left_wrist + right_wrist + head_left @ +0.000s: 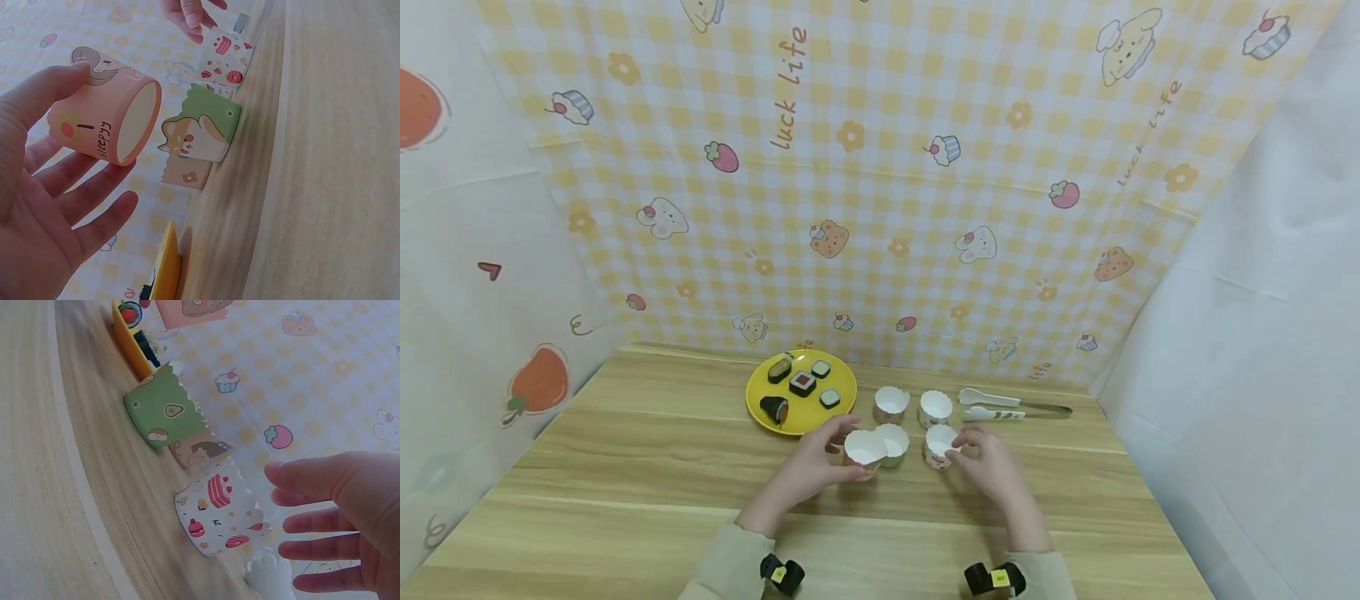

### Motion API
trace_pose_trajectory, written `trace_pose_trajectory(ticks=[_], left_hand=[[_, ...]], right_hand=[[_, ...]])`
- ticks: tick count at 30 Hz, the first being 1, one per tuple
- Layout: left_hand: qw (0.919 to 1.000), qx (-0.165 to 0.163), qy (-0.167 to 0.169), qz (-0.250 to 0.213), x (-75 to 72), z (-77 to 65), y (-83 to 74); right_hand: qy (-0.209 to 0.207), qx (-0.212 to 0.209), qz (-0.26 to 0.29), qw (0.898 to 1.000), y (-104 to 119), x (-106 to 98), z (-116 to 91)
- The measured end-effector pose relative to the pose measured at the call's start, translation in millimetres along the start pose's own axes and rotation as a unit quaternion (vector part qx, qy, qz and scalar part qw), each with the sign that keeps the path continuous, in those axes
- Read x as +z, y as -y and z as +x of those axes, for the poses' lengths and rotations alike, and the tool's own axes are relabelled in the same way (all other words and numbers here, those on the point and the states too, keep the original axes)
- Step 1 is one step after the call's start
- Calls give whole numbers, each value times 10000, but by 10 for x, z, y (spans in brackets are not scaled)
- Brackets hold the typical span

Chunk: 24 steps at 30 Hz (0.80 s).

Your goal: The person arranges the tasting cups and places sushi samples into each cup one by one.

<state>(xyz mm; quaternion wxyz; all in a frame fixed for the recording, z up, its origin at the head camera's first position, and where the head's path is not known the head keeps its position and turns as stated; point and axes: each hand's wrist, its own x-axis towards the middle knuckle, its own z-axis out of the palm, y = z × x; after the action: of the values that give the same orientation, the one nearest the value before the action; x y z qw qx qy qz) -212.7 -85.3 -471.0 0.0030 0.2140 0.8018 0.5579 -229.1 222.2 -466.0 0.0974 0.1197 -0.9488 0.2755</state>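
Observation:
My left hand (816, 462) grips a pink paper cupcake cup (103, 109) printed with "sleepyy", raised off the table with its base tilted toward the left wrist camera. Just beyond it stands a green paper cup (215, 122) with a dog picture, overlapped by the pink one in the head view. My right hand (988, 467) has its fingers extended beside the rim of a white paper cup (219, 509) with cake prints. Nothing is held in that hand. Behind these stand a brown paper cup (891, 406) and another white paper cup (936, 408).
A yellow plate (760, 367) with several toy sushi pieces lies at the back left. To the right of the cups lie long white utensils (992, 400) with a metal part. A checked cloth (880, 192) hangs behind the wooden table (625, 467).

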Motion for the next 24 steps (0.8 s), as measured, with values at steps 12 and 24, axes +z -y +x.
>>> trace_pose_trajectory(ticks=[12, 24], left_hand=[[10000, 65, -5, 5, -5, 1, 3], [10000, 13, -9, 44, -3, -5, -8]], right_hand=[[-101, -50, -73, 9999, 93, -92, -24], [-233, -194, -112, 9995, 211, -166, -61]])
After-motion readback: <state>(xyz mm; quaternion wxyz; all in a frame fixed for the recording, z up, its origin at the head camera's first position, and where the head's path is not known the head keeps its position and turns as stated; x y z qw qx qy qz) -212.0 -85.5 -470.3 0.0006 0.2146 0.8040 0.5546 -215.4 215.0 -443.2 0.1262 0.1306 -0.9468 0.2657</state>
